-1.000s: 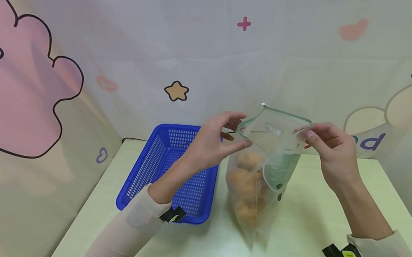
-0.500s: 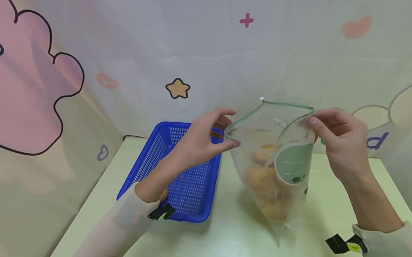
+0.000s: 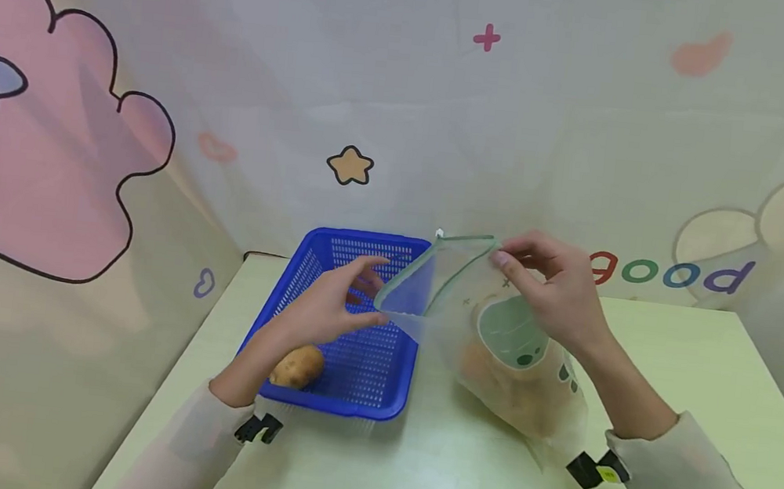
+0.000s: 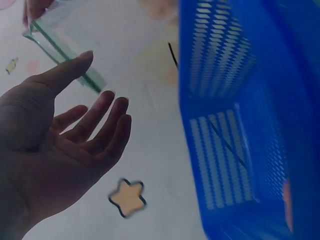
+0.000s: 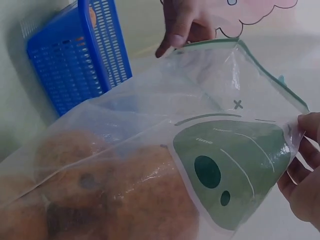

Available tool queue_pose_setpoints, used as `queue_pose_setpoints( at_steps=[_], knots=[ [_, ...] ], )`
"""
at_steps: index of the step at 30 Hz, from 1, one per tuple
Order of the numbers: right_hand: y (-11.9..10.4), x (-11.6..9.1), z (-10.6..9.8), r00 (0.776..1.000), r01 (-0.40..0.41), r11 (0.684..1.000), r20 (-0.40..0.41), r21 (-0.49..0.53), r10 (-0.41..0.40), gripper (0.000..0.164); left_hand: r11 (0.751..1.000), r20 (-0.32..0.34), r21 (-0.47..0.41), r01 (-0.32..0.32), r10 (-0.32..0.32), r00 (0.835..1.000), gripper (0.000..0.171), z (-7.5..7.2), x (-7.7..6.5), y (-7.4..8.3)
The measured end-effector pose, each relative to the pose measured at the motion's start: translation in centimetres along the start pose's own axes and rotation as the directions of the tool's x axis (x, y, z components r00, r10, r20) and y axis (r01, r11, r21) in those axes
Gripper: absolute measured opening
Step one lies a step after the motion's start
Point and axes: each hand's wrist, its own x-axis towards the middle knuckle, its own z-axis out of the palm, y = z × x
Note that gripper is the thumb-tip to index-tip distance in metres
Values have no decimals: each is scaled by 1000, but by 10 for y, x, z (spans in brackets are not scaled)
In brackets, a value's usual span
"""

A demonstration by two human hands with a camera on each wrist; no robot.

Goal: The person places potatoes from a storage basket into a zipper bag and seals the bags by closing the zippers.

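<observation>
A clear zip bag [image 3: 454,337] with a green-edged mouth and a green print hangs tilted over the table, its mouth spread towards the basket. Several potatoes [image 5: 150,195] show blurrily through its plastic. My right hand [image 3: 557,292] pinches the far right edge of the mouth between thumb and fingers. At the mouth's left corner, my left hand [image 3: 323,301] has thumb and fingers spread apart; the left wrist view shows the thumb lying against the green rim, the fingers away from it. One potato [image 3: 298,367] lies in the blue basket [image 3: 399,403], at its near left corner.
The basket stands on the pale table [image 3: 369,478], left of the bag and under my left forearm. Behind the table hangs a printed cloth [image 3: 404,120] with cartoon shapes. A thin black cord [image 3: 263,253] shows at the table's back left edge.
The bag with its potatoes has swung and tilted, its mouth now lower and further left, over the basket's right side. Both hands moved left and down. The potato in the basket has come into view.
</observation>
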Motion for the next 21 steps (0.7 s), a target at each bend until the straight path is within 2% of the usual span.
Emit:
queue_pose_setpoints(
  at_steps=[7, 12, 17, 21],
  knots=[
    [1, -1, 8, 1000, 22, 1000, 17, -21, -21, 9, 994, 32, -9, 106, -106, 994, 75, 0, -37, -58],
    [1, -3, 8, 1000, 18, 999, 16, -36, -18, 10, 988, 95, -13, 152, -150, 984, 76, 4, -58, -93],
    [2, -2, 11, 1000, 15, 999, 19, -33, -14, 10, 983, 178, 32, 181, -184, 967, 74, 3, -66, -106],
    [3, -2, 12, 1000, 11, 999, 20, -36, -10, 10, 973, 210, 157, 168, -199, 957, 64, 3, -65, -106]
  ],
)
